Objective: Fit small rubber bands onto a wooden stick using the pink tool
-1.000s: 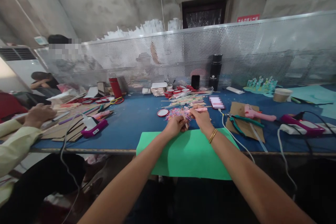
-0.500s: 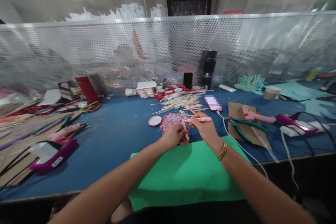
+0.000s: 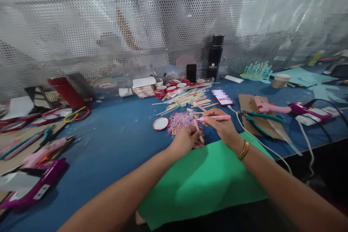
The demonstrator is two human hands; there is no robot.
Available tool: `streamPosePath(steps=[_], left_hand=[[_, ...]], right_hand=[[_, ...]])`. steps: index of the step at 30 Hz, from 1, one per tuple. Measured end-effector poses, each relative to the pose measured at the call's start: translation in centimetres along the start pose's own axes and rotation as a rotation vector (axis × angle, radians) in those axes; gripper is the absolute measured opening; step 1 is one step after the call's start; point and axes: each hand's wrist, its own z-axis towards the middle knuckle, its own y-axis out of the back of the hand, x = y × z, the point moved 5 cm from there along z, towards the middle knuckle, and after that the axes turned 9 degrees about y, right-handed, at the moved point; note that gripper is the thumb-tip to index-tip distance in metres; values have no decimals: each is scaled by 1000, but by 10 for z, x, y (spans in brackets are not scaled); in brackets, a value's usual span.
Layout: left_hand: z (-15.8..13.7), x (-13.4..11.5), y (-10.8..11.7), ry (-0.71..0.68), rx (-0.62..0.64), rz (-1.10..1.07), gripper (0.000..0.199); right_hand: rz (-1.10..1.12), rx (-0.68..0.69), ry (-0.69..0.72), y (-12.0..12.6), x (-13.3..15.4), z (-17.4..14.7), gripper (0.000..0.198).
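Observation:
My left hand (image 3: 186,140) is closed round a flat wooden craft stick (image 3: 196,125), which stands up tilted from the fingers. In my right hand (image 3: 223,129) I hold a slim pink pen (image 3: 221,117), with its tip at the craft stick. A second light stick (image 3: 200,107) lies beside the right fingers; whether the hand touches it I cannot tell. Just behind the left hand is a pile of small multicoloured elastic bands (image 3: 176,121). Under my forearms spreads a green sheet (image 3: 209,181) at the table's front edge.
A red-rimmed round disc (image 3: 161,124) sits left of the bands. Behind lie loose sticks (image 3: 179,101), a phone (image 3: 222,97) with a white cable, and a black bottle (image 3: 215,58). Green-handled pliers (image 3: 261,119) and a pink glue gun (image 3: 272,107) are right; a purple device (image 3: 40,185) is left.
The view has tipped down and shifted, so the hands sit slightly further right in the picture. Both hands keep their hold on the stick and the pen, close together.

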Motion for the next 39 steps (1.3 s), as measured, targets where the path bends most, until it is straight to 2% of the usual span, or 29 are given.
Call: streamPosePath(steps=[5, 9, 15, 22, 28, 39], left_hand=[[3, -2, 2, 10, 3, -13, 23], [4, -10, 3, 33, -58, -9, 20], [5, -21, -1, 34, -173, 132, 18], [7, -20, 0, -2, -217, 143, 18], [6, -18, 1, -100, -148, 123, 20], [1, -19, 2, -92, -203, 152, 19]], right_hand=[[-21, 28, 50, 0, 7, 1, 13], [43, 30, 48, -1, 7, 5, 14], [105, -79, 42, 5, 0, 11, 12], [112, -97, 12, 3, -9, 16, 15], [111, -80, 49, 1, -11, 18, 21], [171, -89, 48, 0, -11, 18, 17]])
